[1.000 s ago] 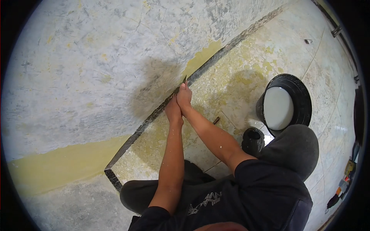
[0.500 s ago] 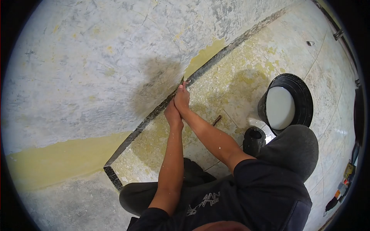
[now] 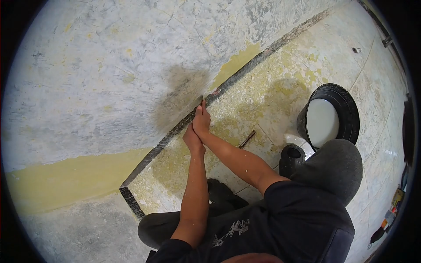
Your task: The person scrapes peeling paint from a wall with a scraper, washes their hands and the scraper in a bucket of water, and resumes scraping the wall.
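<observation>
My right hand (image 3: 201, 122) is closed around a thin dark scraper blade (image 3: 202, 99), whose tip touches the foot of the wall (image 3: 109, 87). Against its lower left side presses my left hand (image 3: 192, 138), its fingers hidden behind the right hand and the dark skirting strip (image 3: 162, 144); what it grips, if anything, is out of sight. Yellow paint (image 3: 239, 61) remains on the wall just above the strip, up and to the right of both hands. Pale and yellow flakes (image 3: 237, 103) cover the floor beside them.
A black bucket (image 3: 354, 118) with whitish liquid stands at the right. Near my knee is a small black container (image 3: 291, 158). A thin dark tool (image 3: 247, 139) lies on the floor right of my hands. Several tools (image 3: 388, 217) lie at the far right edge.
Both hands have moved a little down and left along the skirting strip, with the blade. Less of the blade shows clearly now. The view has shifted slightly.
</observation>
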Demonstrator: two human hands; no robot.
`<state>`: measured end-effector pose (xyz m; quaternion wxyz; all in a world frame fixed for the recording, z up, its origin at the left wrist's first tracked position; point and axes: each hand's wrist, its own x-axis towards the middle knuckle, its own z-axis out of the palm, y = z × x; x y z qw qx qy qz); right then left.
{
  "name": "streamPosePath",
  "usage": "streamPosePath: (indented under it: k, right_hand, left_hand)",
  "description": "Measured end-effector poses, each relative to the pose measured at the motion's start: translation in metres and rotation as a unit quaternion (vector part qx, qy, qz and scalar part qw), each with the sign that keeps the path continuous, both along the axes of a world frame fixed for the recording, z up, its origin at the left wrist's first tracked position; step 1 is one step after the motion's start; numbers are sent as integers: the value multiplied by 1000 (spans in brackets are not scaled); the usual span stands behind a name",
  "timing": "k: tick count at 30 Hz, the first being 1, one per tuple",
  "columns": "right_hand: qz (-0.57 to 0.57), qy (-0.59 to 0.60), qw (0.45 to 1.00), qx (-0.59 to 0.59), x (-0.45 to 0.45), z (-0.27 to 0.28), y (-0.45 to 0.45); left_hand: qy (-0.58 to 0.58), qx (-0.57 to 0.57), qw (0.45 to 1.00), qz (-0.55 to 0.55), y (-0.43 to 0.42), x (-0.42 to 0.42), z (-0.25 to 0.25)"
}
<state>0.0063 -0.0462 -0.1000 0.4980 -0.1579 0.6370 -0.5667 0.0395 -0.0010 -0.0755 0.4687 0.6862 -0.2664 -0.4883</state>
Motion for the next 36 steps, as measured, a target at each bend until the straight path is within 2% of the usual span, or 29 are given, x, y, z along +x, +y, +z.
streamPosePath:
  k: [2, 8, 14, 17, 20, 22, 25, 29, 36]
  right_hand:
    - [-3, 7, 1000, 5, 6, -3, -1]
    - [-40, -21, 999, -13, -1, -10, -10]
    - [13, -14, 999, 28, -16, -37, -17]
    - [35, 13, 999, 35, -15, -25, -8]
    - [49, 16, 998, 29, -1, -17, -1]
    - [34, -3, 999, 16, 2, -17, -2]
    - [50, -21, 998, 29, -5, -13, 0]
    - [50, -22, 998, 23, -10, -9, 1]
    - [5, -41, 999, 32, -3, -5, -8]
  left_hand:
    - [-1, 6, 1000, 15, -1, 6, -1]
    - [17, 14, 999, -29, -12, 3, -3]
    - [9, 10, 999, -39, -10, -16, -10]
    - [38, -10, 999, -18, -5, -10, -17]
    - [18, 19, 1000, 14, 1, -1, -9]
    - [-6, 18, 1000, 1, 0, 1, -6]
    - [27, -1, 1000, 13, 2, -3, -9]
    - [15, 17, 1000, 7, 0, -5, -7]
    - [-11, 30, 999, -38, -11, 6, 4]
